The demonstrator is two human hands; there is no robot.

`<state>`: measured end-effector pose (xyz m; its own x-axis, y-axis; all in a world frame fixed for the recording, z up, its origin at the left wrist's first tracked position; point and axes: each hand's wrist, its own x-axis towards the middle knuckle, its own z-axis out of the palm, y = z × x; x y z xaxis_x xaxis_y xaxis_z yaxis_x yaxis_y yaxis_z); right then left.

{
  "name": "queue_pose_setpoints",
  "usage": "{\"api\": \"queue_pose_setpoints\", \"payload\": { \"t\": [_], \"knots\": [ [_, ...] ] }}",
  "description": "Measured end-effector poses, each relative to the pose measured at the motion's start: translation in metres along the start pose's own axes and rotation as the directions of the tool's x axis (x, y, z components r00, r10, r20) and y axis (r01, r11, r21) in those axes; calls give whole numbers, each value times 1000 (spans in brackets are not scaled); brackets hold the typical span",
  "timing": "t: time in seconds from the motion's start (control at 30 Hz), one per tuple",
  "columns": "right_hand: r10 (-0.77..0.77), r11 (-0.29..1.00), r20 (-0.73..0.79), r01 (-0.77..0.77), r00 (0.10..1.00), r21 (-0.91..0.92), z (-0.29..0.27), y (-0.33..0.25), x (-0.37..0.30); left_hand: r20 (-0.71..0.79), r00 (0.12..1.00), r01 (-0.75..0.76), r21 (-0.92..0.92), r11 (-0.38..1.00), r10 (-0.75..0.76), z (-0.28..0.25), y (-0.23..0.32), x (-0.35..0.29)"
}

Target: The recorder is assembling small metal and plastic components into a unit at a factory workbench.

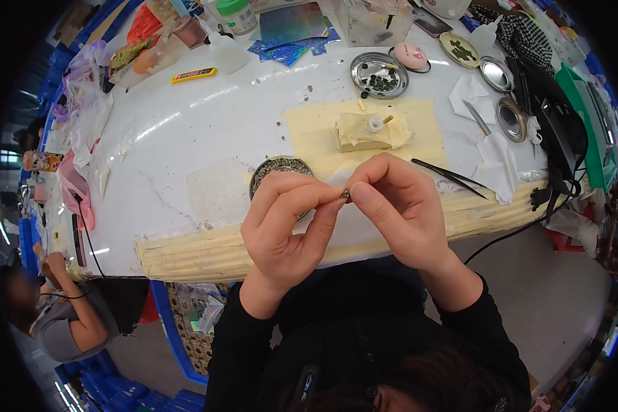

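Around our grip we see a round tin (252, 182) of greyish bits (281, 166) at ten o'clock; our left hand (285, 226) at eight, fingers (325, 194) narrowed on a small dark piece (346, 195) at centre; our right hand (402, 216) at four, pinching it too; black tweezers (453, 180) at three.

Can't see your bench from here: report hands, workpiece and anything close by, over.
Left hand and right hand together, pinching tiny piece. Piece partly hidden, detail unclear. Round dish partly behind left hand; black tweezers beside right.
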<state>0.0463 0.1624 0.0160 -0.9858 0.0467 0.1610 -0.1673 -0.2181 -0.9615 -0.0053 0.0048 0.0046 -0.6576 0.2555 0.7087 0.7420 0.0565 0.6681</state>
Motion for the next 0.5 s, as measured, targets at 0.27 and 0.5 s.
{"api": "queue_pose_setpoints", "payload": {
  "t": [0.27,0.5],
  "knots": [
    [-16,996,32,14,999,84,0,3,-2,3,1000,24,-7,1000,-24,-1,0,0],
    [62,977,29,-66,998,202,5,1,-2,1,1000,17,-2,1000,-17,0,0,0]
  ]
}}
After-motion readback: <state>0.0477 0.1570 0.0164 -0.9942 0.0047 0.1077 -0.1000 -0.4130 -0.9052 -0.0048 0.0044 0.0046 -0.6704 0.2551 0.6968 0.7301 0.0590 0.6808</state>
